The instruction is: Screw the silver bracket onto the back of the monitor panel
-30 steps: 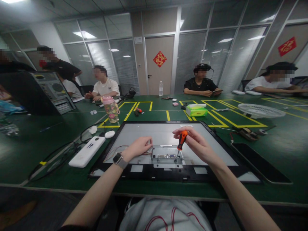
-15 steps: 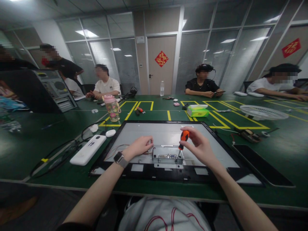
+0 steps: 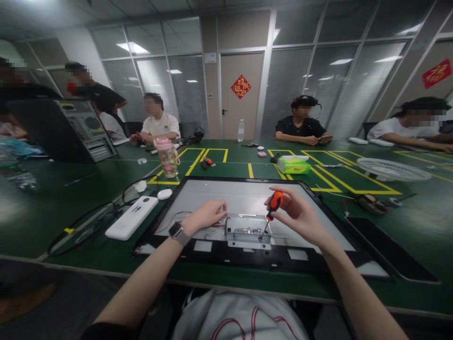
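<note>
My right hand (image 3: 299, 212) grips an orange-and-black screwdriver (image 3: 276, 202) between thumb and fingers. Its shaft slants down to the right end of a metal port housing (image 3: 244, 231), with the tip near a screw post. This housing sits at the near middle of a flat display panel (image 3: 198, 191) with a black frame, lying on its face or back, I cannot tell which. My left hand (image 3: 208, 213), a watch on its wrist, rests on the panel with curled fingers against the housing's left end. What those fingers hold, if anything, is hidden. Thin wires (image 3: 173, 218) lie left of that hand.
Left of the panel are a white power bank (image 3: 132, 218), black cables (image 3: 85, 231) and a pink-lidded bottle (image 3: 167, 158). A black phone-like slab (image 3: 391, 248) lies at right. Beyond stand a green tissue pack (image 3: 293, 165) and a white fan grille (image 3: 392, 169). Several people sit around the table.
The screwdriver handle leans slightly more to the right, and my right hand has shifted a little with it. My left hand stays by the housing. The whole view has moved slightly.
</note>
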Motion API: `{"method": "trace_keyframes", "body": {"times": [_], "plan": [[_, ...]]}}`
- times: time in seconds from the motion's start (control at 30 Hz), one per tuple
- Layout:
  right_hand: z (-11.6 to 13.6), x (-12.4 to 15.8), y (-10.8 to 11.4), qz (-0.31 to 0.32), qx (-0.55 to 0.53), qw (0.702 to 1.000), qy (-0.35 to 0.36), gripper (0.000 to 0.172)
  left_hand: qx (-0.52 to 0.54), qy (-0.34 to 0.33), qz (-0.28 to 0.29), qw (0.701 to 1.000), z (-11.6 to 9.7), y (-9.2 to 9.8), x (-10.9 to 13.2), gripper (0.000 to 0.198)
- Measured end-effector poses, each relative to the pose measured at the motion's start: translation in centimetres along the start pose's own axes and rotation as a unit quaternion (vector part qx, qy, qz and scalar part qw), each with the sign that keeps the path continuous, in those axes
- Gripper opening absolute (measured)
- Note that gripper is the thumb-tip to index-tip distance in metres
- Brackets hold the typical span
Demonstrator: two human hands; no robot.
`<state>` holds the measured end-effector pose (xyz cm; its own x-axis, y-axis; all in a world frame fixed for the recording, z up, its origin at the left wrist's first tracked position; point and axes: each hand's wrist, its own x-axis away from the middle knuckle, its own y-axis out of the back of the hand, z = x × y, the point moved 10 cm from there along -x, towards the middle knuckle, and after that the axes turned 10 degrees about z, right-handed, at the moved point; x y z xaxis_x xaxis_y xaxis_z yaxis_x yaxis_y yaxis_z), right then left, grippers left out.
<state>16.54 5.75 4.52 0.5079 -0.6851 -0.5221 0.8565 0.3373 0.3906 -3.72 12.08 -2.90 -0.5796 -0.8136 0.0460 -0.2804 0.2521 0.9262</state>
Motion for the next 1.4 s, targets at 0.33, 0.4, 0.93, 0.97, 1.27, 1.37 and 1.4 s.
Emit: {"method": "trace_keyframes", "body": {"times": [0.33, 0.4, 0.93, 0.97, 1.27, 1.37, 1.4], "plan": [[-0.6, 0.1, 0.8, -0.029, 0.017, 0.999, -0.023, 0.047, 0.009, -0.009, -0.002, 1.0, -0.1, 0.0, 0.0, 0.012], [-0.3, 0.1, 0.4, -0.001, -0.01, 1.0, -0.017, 0.045, 0.01, -0.009, 0.001, 1.0, -0.1, 0.0, 0.0, 0.013], [-0.1, 0.2, 1.0, -0.019, 0.062, 0.997, -0.034, 0.043, 0.005, -0.015, 0.002, 1.0, 0.1, -0.2, -0.2, 0.015], [-0.2, 0.2, 1.0, -0.02, 0.063, 0.997, -0.035, 0.045, 0.005, -0.016, 0.001, 1.0, 0.1, -0.1, -0.1, 0.015], [0.0, 0.3, 0.5, -0.003, 0.026, 1.0, -0.008, 0.037, 0.004, -0.012, 0.001, 1.0, 0.3, -0.2, -0.2, 0.016], [0.0, 0.3, 0.9, -0.031, 0.016, 0.999, -0.012, 0.039, 0.002, -0.012, 0.002, 1.0, 0.2, -0.2, -0.2, 0.015], [0.1, 0.2, 0.8, -0.028, 0.002, 1.0, -0.012, 0.041, 0.001, -0.013, 0.002, 1.0, 0.2, -0.2, -0.2, 0.015]]}}
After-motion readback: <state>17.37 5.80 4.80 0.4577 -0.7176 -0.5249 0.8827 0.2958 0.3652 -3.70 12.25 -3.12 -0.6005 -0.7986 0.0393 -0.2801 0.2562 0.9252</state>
